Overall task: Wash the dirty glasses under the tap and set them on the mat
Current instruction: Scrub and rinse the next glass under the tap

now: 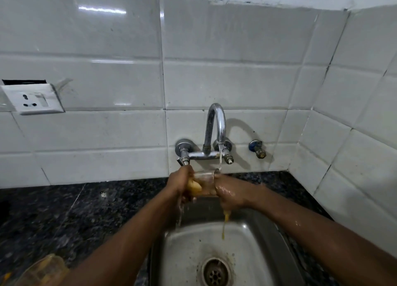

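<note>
The drinking glass [205, 181] is held directly below the tap [217, 124], tipped on its side with the water stream striking its upper edge. It is clear, rigid and breakable. Wet and streaked with yellow residue, it will likely be slippery, so a wrap round the body is safer than a pinch at the thin rim, and it should be kept off the chrome fittings.

The left hand [180, 184] comes in below and left of the tap, with its fingers curled tightly round one end of the glass. A yellow patch shows beside its thumb; whether that is residue or a scrubber cannot be told. The right hand [229, 194], below and just right of the tap's stream, is wet and closed against the other end. Whether any fingers reach inside is hidden. Both forearms slope up from the lower corners and meet under the spout.

Yellow water drips into the steel sink [247, 234] beneath the tap. A second dirty glass [43, 270] lies far below-left of the tap. No mat is in view.
</note>
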{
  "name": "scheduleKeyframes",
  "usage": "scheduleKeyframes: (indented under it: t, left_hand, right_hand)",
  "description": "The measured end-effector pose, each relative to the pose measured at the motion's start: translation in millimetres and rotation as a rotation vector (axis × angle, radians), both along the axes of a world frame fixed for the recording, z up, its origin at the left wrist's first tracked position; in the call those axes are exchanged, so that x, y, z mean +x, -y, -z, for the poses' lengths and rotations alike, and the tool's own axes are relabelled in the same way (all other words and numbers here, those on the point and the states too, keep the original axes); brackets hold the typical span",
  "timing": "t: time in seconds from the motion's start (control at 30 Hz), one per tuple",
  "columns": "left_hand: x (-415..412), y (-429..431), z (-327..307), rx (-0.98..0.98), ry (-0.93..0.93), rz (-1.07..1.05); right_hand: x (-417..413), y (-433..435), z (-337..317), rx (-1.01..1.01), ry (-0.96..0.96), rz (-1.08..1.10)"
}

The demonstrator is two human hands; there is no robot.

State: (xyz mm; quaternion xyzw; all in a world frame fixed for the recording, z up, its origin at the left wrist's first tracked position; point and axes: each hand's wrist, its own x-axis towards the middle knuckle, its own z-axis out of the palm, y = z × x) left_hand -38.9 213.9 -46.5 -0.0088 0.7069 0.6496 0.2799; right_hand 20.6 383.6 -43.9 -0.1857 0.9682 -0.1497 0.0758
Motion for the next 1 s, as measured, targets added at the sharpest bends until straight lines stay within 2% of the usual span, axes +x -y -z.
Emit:
scheduleKeyframes:
  t: [0.1, 0.2, 0.23, 0.27, 0.33, 0.4, 0.43, 0.5, 0.57, 0.6, 0.67, 0.73, 0.77, 0.83, 0.9, 0.93, 1.0]
  left_hand:
    - [0, -1, 9, 0.166, 0.079, 0.091]
    - [3, -8, 19, 0.275, -0.187, -0.112]
    - [3, -9, 19, 0.250, -0.245, -0.174]
    - [4, -9, 16, 0.209, -0.228, -0.197]
    - [5, -7, 8, 0.114, -0.056, -0.137]
    - [7, -5, 3, 0.106, 0.088, -0.080]
    - [5, -7, 2, 0.160, 0.127, -0.080]
    - [8, -13, 3, 0.312, 0.202, -0.048]
    - [14, -21, 9, 0.423, 0.291, -0.017]
    - [19, -23, 9, 0.468, 0.333, -0.011]
    - [24, -28, 11, 0.559, 0.370, -0.053]
    - [27, -35, 10, 0.618, 0.271, -0.191]
    - [28, -39, 10, 0.587, 0.135, -0.291]
    - [29, -43, 7, 0.330, -0.297, -0.459]
    - [30, -39, 2, -0.003, -0.728, -0.474]
    - [29, -36, -1, -0.106, -0.814, -0.430]
    - [25, -33, -6, -0.238, -0.760, -0.327]
  right_hand:
    - [4, 6, -19, -0.313, 0.165, 0.079]
    - [5, 12, -28, -0.508, 0.179, 0.117]
    - [5, 14, -27, -0.502, 0.173, 0.101]
    - [7, 15, -29, -0.406, 0.131, 0.068]
    - [8, 11, -30, -0.208, 0.034, 0.001]
    - [11, 9, -30, -0.292, 0.115, 0.038]
    - [12, 13, -30, -0.391, 0.087, 0.085]
    - [5, 24, -27, -0.481, -0.162, 0.253]
    - [-5, 28, -24, -0.346, -0.436, 0.358]
    - [-8, 28, -26, -0.271, -0.508, 0.346]
    - [-13, 23, -33, -0.185, -0.531, 0.332]
    - [-15, 21, -34, -0.281, -0.524, 0.404]
    - [-13, 22, -32, -0.386, -0.520, 0.482]
    - [-10, 27, -20, -0.678, -0.484, 0.726]
    - [-7, 36, -6, -1.048, -0.342, 0.967]
    - [-6, 38, -2, -1.173, -0.261, 1.049]
    - [-3, 42, -1, -1.220, -0.139, 1.143]
